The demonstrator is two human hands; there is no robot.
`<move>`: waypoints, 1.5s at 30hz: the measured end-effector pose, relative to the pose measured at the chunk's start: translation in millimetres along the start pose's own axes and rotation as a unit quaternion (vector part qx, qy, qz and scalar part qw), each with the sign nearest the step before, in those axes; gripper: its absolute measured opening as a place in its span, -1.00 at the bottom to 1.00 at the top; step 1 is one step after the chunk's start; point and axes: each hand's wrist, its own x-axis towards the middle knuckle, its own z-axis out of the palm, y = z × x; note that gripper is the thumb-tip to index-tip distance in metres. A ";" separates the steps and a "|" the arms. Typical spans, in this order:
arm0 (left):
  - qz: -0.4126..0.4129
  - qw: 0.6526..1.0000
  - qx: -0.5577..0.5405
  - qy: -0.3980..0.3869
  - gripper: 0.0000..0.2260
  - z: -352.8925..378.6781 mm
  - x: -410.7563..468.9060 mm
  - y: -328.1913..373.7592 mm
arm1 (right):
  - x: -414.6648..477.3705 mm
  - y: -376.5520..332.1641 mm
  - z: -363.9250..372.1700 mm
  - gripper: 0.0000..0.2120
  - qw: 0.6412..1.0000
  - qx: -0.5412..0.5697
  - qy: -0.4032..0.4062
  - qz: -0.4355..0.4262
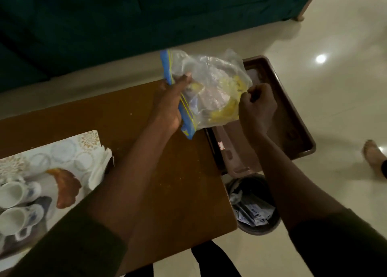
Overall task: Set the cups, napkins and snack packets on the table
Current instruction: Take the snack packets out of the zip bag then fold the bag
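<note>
My left hand (169,109) grips the blue zip edge of the snack bag (211,92), my right fingers (254,92) pinch its far corner, its long axis hanging crosswise over the surface (146,113) edge and brown tray (293,117).

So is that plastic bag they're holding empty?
No. The clear zip bag has yellowish pieces showing through it. The left hand grips its blue zip edge and the right hand pinches the opposite side.

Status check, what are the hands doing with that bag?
Left hand shut on zip-top bag at its blue seal. Right hand pinching the opposite edge. Bag held above table end; brown tray below.
</note>
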 end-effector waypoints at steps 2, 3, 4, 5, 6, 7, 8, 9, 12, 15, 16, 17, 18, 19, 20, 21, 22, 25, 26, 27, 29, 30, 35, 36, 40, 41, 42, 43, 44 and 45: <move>0.061 0.998 0.028 0.004 -0.88 -20.0 -13.5 24.5 | -23.2 -12.4 11.5 -0.95 0.999 0.018 -0.038 -0.008; 0.080 0.996 0.045 0.004 -0.86 -31.9 -19.7 34.4 | -37.1 -16.1 17.7 -0.95 0.997 0.029 -0.072 -0.008; 0.088 0.994 0.060 -0.001 -0.85 -43.5 -25.9 43.1 | -52.4 -19.4 24.3 -0.94 0.993 0.038 -0.112 0.000; 0.088 0.993 0.074 -0.008 -0.84 -53.6 -30.7 49.0 | -66.6 -20.9 30.4 -0.93 0.988 0.040 -0.151 0.015; 0.083 0.992 0.097 -0.017 -0.83 -59.6 -35.1 51.5 | -78.5 -19.9 34.4 -0.93 0.982 0.030 -0.186 0.027; 0.076 0.988 0.132 -0.024 -0.83 -67.7 -39.1 51.3 | -90.4 -19.8 38.3 -0.93 0.977 0.015 -0.213 0.029; 0.064 0.982 0.173 -0.038 -0.83 -75.4 -42.7 47.9 | -99.3 -21.0 40.2 -0.91 0.973 0.001 -0.228 0.022; 0.045 0.975 0.211 -0.058 -0.78 -82.7 -45.9 42.7 | -104.2 -25.8 41.3 -0.90 0.972 0.000 -0.233 0.013; -0.017 0.953 0.294 -0.068 -0.48 -102.9 -53.5 28.7 | -104.6 -59.8 40.9 -0.90 0.974 0.071 -0.215 0.010; -0.002 0.955 0.295 -0.024 -0.36 -115.8 -56.3 23.1 | -102.8 -112.0 37.9 -0.89 0.931 0.251 -0.265 -0.002; 0.017 0.959 0.282 -0.008 -0.40 -117.7 -58.8 22.9 | -104.8 -128.2 36.7 -0.88 0.900 0.312 -0.305 -0.017; 0.037 0.965 0.259 0.005 -0.47 -119.7 -62.2 24.0 | -108.7 -141.8 37.3 -0.86 0.868 0.355 -0.348 -0.021; 0.058 0.972 0.226 0.008 -0.53 -121.3 -65.6 24.3 | -113.7 -152.5 38.8 -0.84 0.844 0.370 -0.388 -0.015; 0.077 0.977 0.199 0.001 -0.58 -122.2 -68.7 24.6 | -118.6 -159.5 41.7 -0.82 0.838 0.350 -0.417 -0.005; 0.086 0.978 0.191 -0.009 -0.62 -123.8 -71.6 25.2 | -122.8 -162.5 46.4 -0.81 0.847 0.303 -0.436 0.006; 0.085 0.975 0.204 -0.010 -0.66 -125.8 -73.9 25.8 | -125.6 -163.1 50.6 -0.82 0.862 0.240 -0.446 0.019; 0.083 0.971 0.222 -0.001 -0.71 -129.7 -76.3 26.3 | -127.3 -161.4 53.9 -0.82 0.874 0.171 -0.454 0.029; 0.122 0.964 0.223 0.075 -0.88 -144.6 -80.8 28.0 | -121.9 -148.3 60.8 -0.76 0.860 -0.115 -0.495 -0.046; 0.141 0.958 0.226 0.104 -0.86 -148.9 -81.8 28.4 | -120.0 -142.2 61.7 -0.74 0.828 -0.212 -0.513 -0.080; 0.156 0.953 0.229 0.121 -0.84 -151.6 -82.8 28.5 | -119.7 -135.7 61.6 -0.75 0.793 -0.288 -0.526 -0.101; 0.177 0.947 0.237 0.121 -0.82 -152.3 -84.7 28.1 | -122.6 -124.7 62.8 -0.80 0.748 -0.376 -0.530 -0.136; 0.187 0.945 0.242 0.115 -0.82 -150.8 -85.4 28.0 | -124.7 -121.1 65.4 -0.83 0.742 -0.389 -0.526 -0.148; 0.224 0.936 0.250 0.109 -0.83 -142.2 -88.2 27.3 | -137.7 -105.7 91.4 -0.61 0.725 -0.369 -0.513 -0.273; 0.228 0.934 0.253 0.105 -0.82 -142.3 -89.2 27.0 | -138.6 -100.3 94.7 -0.61 0.703 -0.381 -0.522 -0.298; 0.245 0.925 0.266 0.112 -0.80 -143.5 -89.6 23.1 | -130.3 -78.8 96.4 -0.57 0.609 -0.506 -0.477 -0.382; 0.256 0.917 0.279 0.123 -0.79 -143.9 -89.6 21.4 | -128.2 -76.0 94.9 -0.56 0.613 -0.509 -0.477 -0.373; 0.272 0.905 0.299 0.134 -0.77 -143.6 -89.9 20.0 | -126.5 -71.9 93.1 -0.57 0.628 -0.496 -0.474 -0.369; 0.290 0.886 0.332 0.143 -0.73 -142.7 -90.6 18.5 | -126.3 -68.7 93.5 -0.61 0.628 -0.483 -0.468 -0.391; 0.304 0.861 0.377 0.152 -0.66 -141.8 -90.8 16.3 | -125.6 -65.4 92.9 -0.66 0.625 -0.468 -0.460 -0.423; 0.308 0.832 0.431 0.165 -0.57 -141.3 -89.0 13.4 | -124.0 -61.6 90.6 -0.70 0.626 -0.447 -0.454 -0.451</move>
